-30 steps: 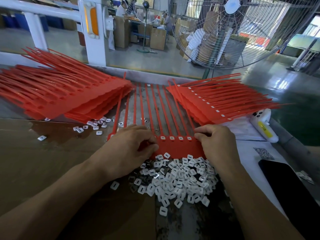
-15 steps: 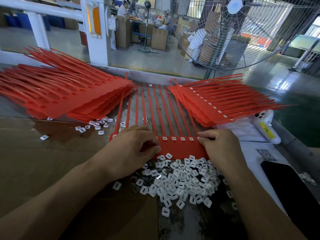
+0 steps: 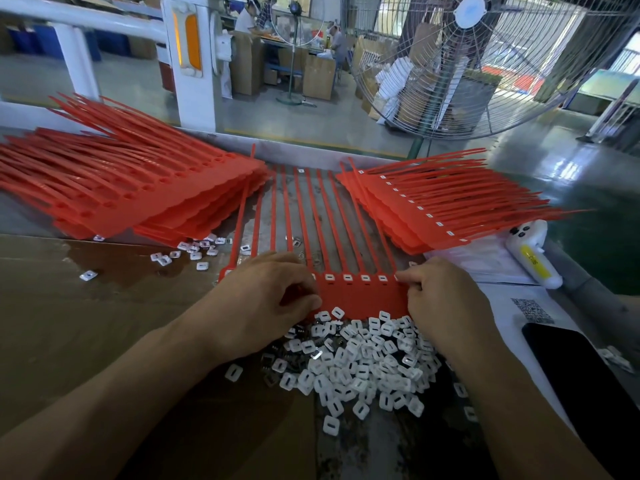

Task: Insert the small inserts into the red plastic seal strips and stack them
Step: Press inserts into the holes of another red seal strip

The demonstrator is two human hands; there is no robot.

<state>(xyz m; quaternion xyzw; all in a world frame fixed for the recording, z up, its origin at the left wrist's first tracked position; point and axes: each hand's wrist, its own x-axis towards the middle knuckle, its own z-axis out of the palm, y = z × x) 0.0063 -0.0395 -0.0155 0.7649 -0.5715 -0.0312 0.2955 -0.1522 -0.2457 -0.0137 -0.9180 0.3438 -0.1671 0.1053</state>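
Both hands are down on the red seal strip sheet [image 3: 360, 296] lying flat at the centre of the tabletop [image 3: 69, 306], its long tails fanning away toward the far edge. The left hand [image 3: 263, 299] sits curled over the sheet's left end, thumb and fingers bent in on the red band, pinching something there that the hand itself hides. The right hand [image 3: 440, 299] is at the right end, fingertips curled and pinching the corner of the band. Between the 2 hands, 4 white inserts [image 3: 365, 278] already sit in their slots along the band.

Just below the sheet, touching its near edge, lies the loose pile of white inserts [image 3: 363, 362], spilling toward the person. A few stray inserts [image 3: 194, 252] lie scattered further left.

Left of the sheet, a stack of red strips [image 3: 138, 195] with open holes. Right of it, a second stack [image 3: 433, 209], white showing in its slots. Beyond that stack, a white device with a yellow label [image 3: 530, 254]; nearer, a dark phone [image 3: 581, 386] on white paper [image 3: 502, 306]. A large fan [image 3: 464, 64] stands behind the tabletop.
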